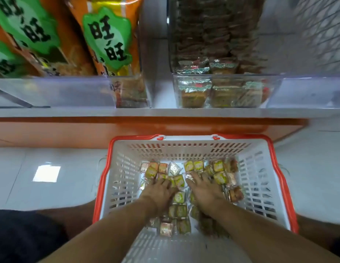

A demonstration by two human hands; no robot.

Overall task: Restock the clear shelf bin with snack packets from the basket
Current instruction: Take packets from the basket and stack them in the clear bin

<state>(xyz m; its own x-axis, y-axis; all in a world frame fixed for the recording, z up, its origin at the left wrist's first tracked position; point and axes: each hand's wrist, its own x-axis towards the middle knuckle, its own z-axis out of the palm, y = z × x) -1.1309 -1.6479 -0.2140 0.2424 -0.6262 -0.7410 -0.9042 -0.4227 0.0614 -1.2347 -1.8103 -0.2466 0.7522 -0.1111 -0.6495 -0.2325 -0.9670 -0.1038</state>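
A white basket with a red rim (pixel 279 179) stands on the floor below the shelf. Several small square snack packets (pixel 219 166) in green, yellow and orange lie on its bottom. Both my hands are down inside it. My left hand (pixel 159 190) lies on the packets left of centre, its fingertips curling among them. My right hand (pixel 205 186) rests on the packets right of centre, fingers spread forward. Whether either hand grips a packet is hidden. Above, the clear shelf bin (pixel 275 92) holds several similar packets stacked at its left and middle.
A second clear bin (pixel 51 92) at the left holds tall orange bags with green labels (pixel 108 38). An orange shelf edge (pixel 146 128) runs just above the basket. Pale floor tiles (pixel 51 186) lie on both sides of the basket. My knees flank the basket.
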